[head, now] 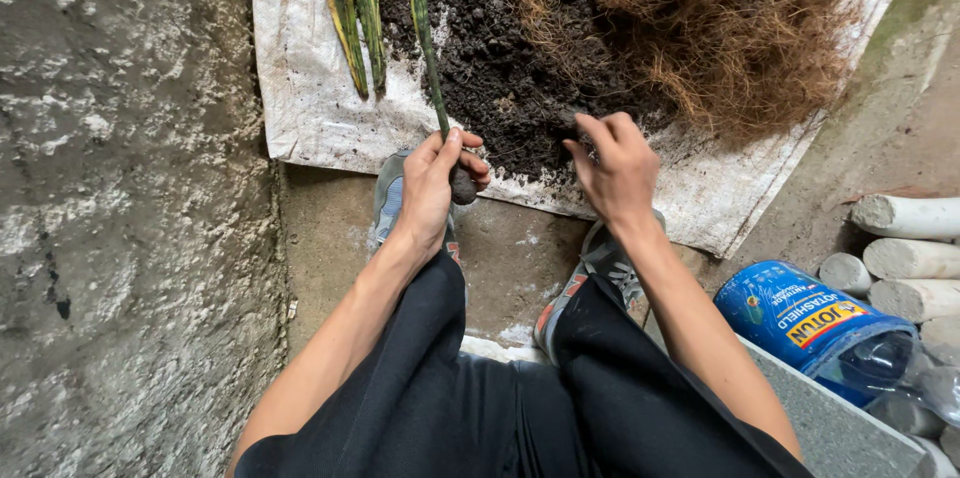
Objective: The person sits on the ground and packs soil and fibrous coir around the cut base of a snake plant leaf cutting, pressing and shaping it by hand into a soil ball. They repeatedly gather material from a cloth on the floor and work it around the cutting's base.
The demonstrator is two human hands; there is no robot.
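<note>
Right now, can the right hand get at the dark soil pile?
Probably yes: the right hand hovers at the near edge of the soil pile on the white sheet, nothing between them.

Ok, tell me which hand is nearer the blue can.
Right. The right hand is over the soil, up-left of the blue can; the left hand, holding a cutting, is farther left.

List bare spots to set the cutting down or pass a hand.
Free: bare sheet strip left of the leaves; floor between the shoes. Crowded: soil and fibre fill the sheet's middle and right; can and logs at right.
</note>
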